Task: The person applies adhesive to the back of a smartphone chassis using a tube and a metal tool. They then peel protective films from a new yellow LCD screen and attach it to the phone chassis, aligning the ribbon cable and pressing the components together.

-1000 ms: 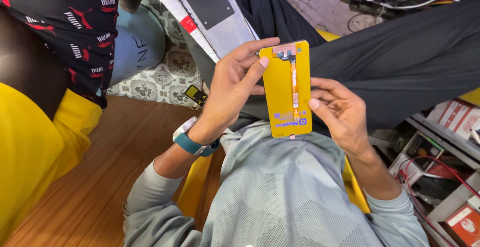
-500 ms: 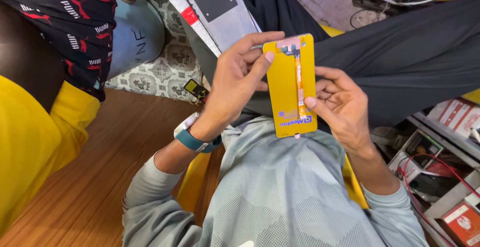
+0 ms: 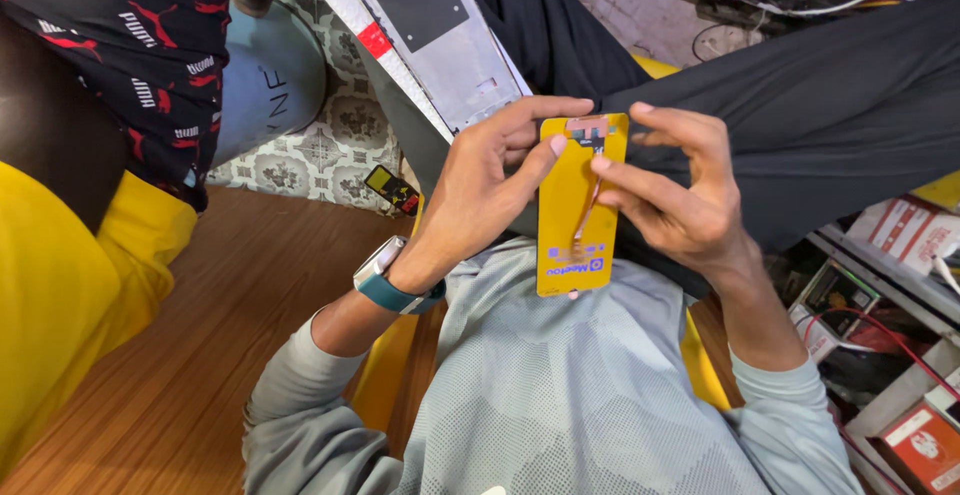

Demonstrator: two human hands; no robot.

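Observation:
A yellow rectangular card [image 3: 570, 220] with a thin orange flex ribbon along its middle stands upright in front of my chest. My left hand [image 3: 490, 180] grips its left edge, thumb on the face, a teal-banded watch [image 3: 385, 280] on that wrist. My right hand [image 3: 680, 195] is at the card's upper right, its fingertips pinching the small dark connector end of the ribbon near the top. The lower part of the ribbon still lies against the card.
A grey phone frame on a white box [image 3: 430, 25] rests on my lap above the hands. A small black and yellow object [image 3: 392, 190] lies on the patterned mat. Another person in a dark patterned shirt [image 3: 130, 45] sits left. Shelves with boxes [image 3: 900, 355] stand right.
My right hand has moved from the card's lower right edge up to its top and now pinches the ribbon's connector end. The card has shifted slightly left and lower in view.

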